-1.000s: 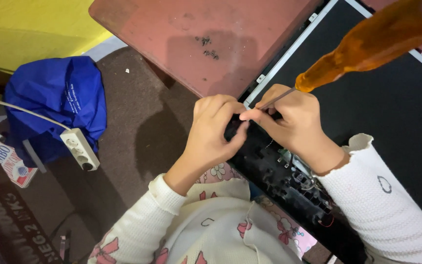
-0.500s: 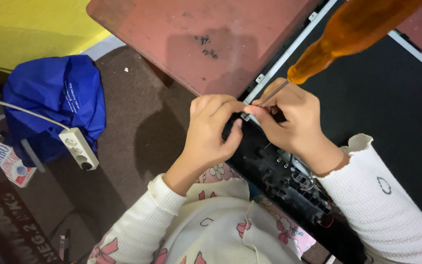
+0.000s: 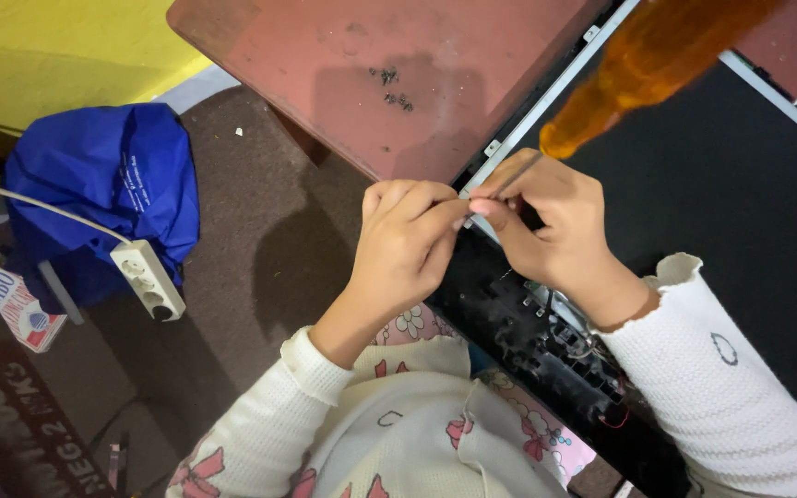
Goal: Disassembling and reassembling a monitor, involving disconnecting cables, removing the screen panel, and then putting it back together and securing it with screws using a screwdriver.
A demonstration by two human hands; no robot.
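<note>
Screwdriver (image 3: 643, 69) tip hidden between both pinching hands; left hand (image 3: 408, 244), right hand (image 3: 555, 231).

Your left hand (image 3: 408, 244) curls into a loose fist, fingertips pinched toward your right hand (image 3: 551, 226), which bends at the wrist with fingers pinched together. Both hands meet, touching at the fingertips. Both forearms angle upward in white sleeves.

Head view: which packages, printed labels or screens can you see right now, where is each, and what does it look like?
Small carton: far left on the floor, flat box, white with red and blue print.
Blue bag: left, beside the carton, crumpled, small white print.
Display panel: right, under both hands, large black rectangle, pale frame, unlit.
</note>
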